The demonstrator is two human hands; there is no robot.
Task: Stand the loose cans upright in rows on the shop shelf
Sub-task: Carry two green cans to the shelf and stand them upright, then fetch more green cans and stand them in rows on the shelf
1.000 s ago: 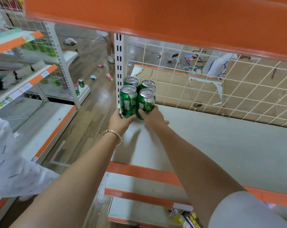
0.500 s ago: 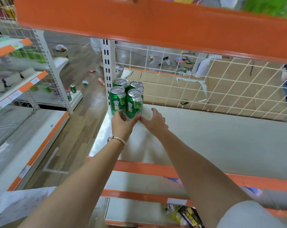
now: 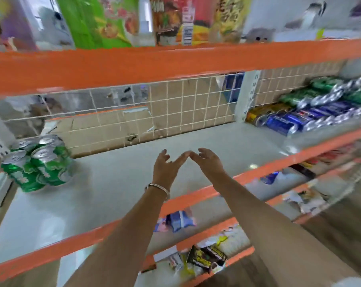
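Both hands are empty over the smooth pale-grey shelf board (image 3: 117, 183). My left hand (image 3: 165, 168), with a thin metal bangle (image 3: 157, 188) at the wrist, and my right hand (image 3: 208, 162) have fingers straight and loosely apart, gripping nothing, with the forefinger tips meeting in a peak. Four green cylindrical cans (image 3: 38, 162) with dull silver lids stand upright in a tight two-by-two block at the shelf's far left end, well apart from my hands. To the right, past the white slotted upright (image 3: 248, 94) in the square wire-grid back panel (image 3: 175, 108), a blurred heap of green and blue cans (image 3: 320, 108) lies sideways.
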